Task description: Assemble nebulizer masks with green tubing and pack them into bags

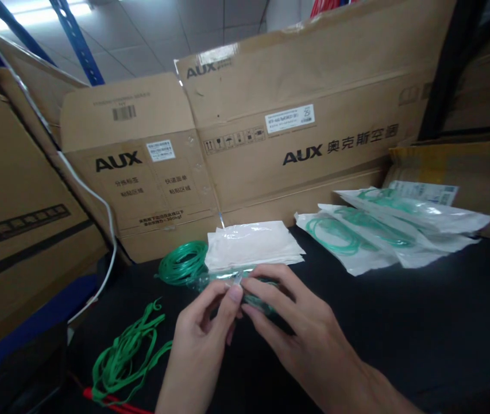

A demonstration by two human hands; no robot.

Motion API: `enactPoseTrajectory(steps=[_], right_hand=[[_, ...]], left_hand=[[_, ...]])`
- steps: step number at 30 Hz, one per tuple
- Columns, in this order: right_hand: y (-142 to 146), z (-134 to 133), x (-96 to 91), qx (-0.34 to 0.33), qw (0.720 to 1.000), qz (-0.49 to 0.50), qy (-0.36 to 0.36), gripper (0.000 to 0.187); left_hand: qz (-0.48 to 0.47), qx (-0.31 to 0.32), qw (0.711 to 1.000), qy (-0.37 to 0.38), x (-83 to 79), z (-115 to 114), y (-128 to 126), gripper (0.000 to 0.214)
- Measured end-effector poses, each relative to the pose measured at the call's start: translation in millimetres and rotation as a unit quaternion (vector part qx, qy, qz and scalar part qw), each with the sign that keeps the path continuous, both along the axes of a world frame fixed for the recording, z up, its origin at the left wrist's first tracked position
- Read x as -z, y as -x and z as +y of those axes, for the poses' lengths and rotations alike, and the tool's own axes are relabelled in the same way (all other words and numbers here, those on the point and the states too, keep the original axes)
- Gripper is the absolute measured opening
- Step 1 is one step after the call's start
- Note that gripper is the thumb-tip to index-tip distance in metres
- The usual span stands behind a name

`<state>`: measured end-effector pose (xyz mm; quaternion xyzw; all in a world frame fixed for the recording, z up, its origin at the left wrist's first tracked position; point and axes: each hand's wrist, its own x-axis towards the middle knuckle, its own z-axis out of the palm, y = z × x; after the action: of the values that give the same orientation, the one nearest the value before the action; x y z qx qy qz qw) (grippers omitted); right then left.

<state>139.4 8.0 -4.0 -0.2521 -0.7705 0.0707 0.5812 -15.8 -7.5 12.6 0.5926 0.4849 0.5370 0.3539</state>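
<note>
My left hand (210,322) and my right hand (294,313) meet above the black table. Thumb and fingers of my left hand pinch the edge of a clear plastic bag (214,278). My right hand curls around its other side, where dark green coiled tubing (259,303) shows between the fingers. Much of the bag is hidden by my hands. Just behind lies a stack of white pouches (251,244). A loose coil of shiny green tubing (182,263) rests to the left of that stack.
Several filled pouches with green coils (357,233) overlap at the right. A tangle of flat green strips (128,356) lies front left, over a red rod (115,402). Cardboard (245,155) walls the back. A white cable (109,224) hangs down the left side.
</note>
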Motion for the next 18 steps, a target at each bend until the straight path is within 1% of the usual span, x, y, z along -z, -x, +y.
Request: enactPoseTrajectory(steps=[1,2,3,4,5,6,8,9,10,11,12,16,18], right_hand=[[0,0,-0.1,-0.003,1.000,0.008,0.002,0.026],[0,0,-1.2,-0.014,0.999,0.020,0.021,0.026],[0,0,-3.2,-0.032,0.997,0.038,0.057,0.026],[-1,0,-6.1,-0.058,0.990,0.063,0.110,0.027],[-2,-1,-9.4,-0.090,0.976,0.090,0.178,0.029],[-4,-1,-12.9,-0.129,0.953,0.113,0.250,0.031],[-7,0,-18.6,-0.211,0.890,0.149,0.375,0.034],[-9,1,-20.3,-0.244,0.858,0.162,0.421,0.036],[-9,2,-20.9,-0.268,0.832,0.170,0.454,0.038],[-10,3,-20.6,-0.283,0.816,0.178,0.471,0.040],[-10,4,-19.4,-0.289,0.808,0.189,0.478,0.041],[-11,6,-14.9,-0.301,0.804,0.232,0.457,0.050],[-13,5,-16.3,-0.308,0.785,0.247,0.477,0.050]], left_hand=[[-0.021,0.007,1.000,0.012,0.7,0,0,0.041],[-0.041,0.011,0.999,0.020,1.6,0,0,0.041],[-0.055,0.013,0.998,0.022,2.4,1,0,0.041],[-0.061,0.013,0.998,0.017,3.1,1,1,0.040],[-0.059,0.013,0.998,0.006,3.6,2,3,0.040],[-0.052,0.015,0.999,-0.007,4.0,3,4,0.040],[-0.037,0.026,0.999,-0.028,4.8,5,7,0.041],[-0.035,0.034,0.998,-0.033,5.4,7,9,0.041],[-0.035,0.043,0.998,-0.034,5.9,8,10,0.042],[-0.037,0.049,0.997,-0.036,6.5,9,10,0.043],[-0.041,0.050,0.997,-0.037,6.9,10,10,0.044],[-0.041,0.025,0.998,-0.046,5.4,11,10,0.045],[-0.034,0.014,0.998,-0.051,3.3,11,10,0.046]])
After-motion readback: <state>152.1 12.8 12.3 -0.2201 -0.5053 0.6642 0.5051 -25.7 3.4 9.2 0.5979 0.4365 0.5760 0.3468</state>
